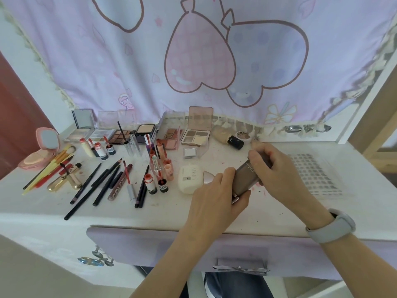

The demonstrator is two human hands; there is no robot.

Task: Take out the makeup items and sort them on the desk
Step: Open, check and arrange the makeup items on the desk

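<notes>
left hand (pixel 217 196) grip: curled round brown tube (pixel 247 178) lower end | right hand (pixel 277 168) grip: pinching its upper end

Taupe-brown rectangular makeup tube with small white lettering (pixel 247 177), tilted, right of centre frame above white desk (pixel 193 211). Open eyeshadow palettes, lip tints, black pencils spread across left half.

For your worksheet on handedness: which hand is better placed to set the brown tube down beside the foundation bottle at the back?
Right. The right hand grips the brown tube's far end, nearest the foundation bottle; the left hand holds the near end.
</notes>
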